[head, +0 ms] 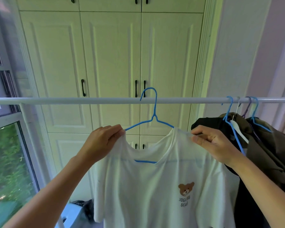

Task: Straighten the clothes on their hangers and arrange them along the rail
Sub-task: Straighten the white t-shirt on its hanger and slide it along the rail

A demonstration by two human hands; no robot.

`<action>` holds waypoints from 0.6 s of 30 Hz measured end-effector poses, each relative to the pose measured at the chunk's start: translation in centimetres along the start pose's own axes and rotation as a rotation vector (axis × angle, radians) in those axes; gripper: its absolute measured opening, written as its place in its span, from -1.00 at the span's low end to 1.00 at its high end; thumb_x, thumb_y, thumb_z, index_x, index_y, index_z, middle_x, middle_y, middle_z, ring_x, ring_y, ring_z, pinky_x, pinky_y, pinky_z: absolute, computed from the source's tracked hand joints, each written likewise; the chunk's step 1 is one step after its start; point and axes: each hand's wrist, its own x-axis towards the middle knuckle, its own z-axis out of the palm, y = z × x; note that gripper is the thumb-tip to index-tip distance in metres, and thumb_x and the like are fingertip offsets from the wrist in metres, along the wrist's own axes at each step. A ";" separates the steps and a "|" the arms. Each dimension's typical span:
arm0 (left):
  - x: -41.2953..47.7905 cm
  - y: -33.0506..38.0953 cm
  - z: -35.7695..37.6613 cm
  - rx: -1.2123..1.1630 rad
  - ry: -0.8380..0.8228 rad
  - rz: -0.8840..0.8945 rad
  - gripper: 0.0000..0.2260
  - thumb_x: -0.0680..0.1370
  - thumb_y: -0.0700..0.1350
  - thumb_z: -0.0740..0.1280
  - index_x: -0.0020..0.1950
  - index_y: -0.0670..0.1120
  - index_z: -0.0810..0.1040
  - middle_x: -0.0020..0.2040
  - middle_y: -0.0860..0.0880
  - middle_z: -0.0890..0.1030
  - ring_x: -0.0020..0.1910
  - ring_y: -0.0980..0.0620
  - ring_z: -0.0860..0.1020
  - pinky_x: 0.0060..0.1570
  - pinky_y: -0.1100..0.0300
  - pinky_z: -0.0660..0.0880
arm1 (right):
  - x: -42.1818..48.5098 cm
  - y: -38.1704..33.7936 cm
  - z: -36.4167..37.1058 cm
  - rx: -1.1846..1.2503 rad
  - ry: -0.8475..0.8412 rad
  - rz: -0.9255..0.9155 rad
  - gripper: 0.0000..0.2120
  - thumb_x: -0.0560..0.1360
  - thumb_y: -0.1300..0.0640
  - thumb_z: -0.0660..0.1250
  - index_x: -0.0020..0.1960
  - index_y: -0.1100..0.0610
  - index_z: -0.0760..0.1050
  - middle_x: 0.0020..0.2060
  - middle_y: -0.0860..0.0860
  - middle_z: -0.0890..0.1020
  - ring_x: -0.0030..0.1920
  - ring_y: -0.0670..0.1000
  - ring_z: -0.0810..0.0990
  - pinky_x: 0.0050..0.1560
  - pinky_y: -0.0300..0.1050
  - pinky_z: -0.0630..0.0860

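A white T-shirt with a small bear print hangs on a blue wire hanger, whose hook sits over the white rail near its middle. My left hand pinches the shirt's left shoulder at the neckline, where the bare hanger arm sticks out. My right hand pinches the right shoulder seam over the hanger's other arm. Dark garments hang bunched on several hangers at the rail's right end, just behind my right hand.
A cream wardrobe with black handles stands close behind the rail. A window is at the left, beside the rack's white upright post. A black bag lies low on the floor. The rail's left half is bare.
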 end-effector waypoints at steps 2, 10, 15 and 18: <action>0.3 0.9 0.1 -0.003 -0.011 0.008 -0.75 0.66 0.14 0.10 -0.14 0.08 0.38 -0.36 0.08 0.41 -0.34 0.03 0.39 -0.28 0.05 0.45 | 0.0 -0.4 0.7 -0.012 -0.028 -0.027 -0.53 0.53 -0.29 0.38 0.11 0.11 0.63 -0.24 0.49 0.46 -0.27 0.50 0.42 -0.26 0.25 0.37; 0.7 2.7 0.2 -0.034 -0.008 0.015 -0.68 0.65 0.23 0.01 -0.10 0.05 0.33 -0.34 0.11 0.44 -0.28 0.03 0.42 -0.32 0.17 0.40 | -0.5 -1.2 1.1 -0.028 -0.040 -0.041 -0.75 0.61 -0.07 0.37 0.04 0.12 0.63 -0.29 0.37 0.47 -0.30 0.35 0.39 -0.21 0.07 0.35; 0.8 2.2 0.1 -0.099 0.003 -0.028 -0.66 0.65 0.24 0.04 -0.11 0.02 0.34 -0.36 0.03 0.44 -0.33 -0.06 0.41 -0.34 0.11 0.42 | -1.2 -1.2 0.4 -0.047 -0.023 0.021 -0.88 0.58 0.01 0.35 -0.06 0.00 0.65 -0.32 0.17 0.51 -0.30 0.01 0.41 -0.19 -0.24 0.39; 0.9 1.8 0.0 -0.109 0.010 -0.057 -0.65 0.65 0.24 0.04 -0.12 0.01 0.33 -0.36 -0.01 0.45 -0.34 -0.11 0.42 -0.30 0.03 0.49 | -1.7 -0.9 -0.4 -0.044 -0.010 0.075 -0.88 0.57 0.01 0.35 -0.08 -0.05 0.66 -0.29 -0.01 0.59 -0.25 -0.07 0.52 -0.12 -0.28 0.44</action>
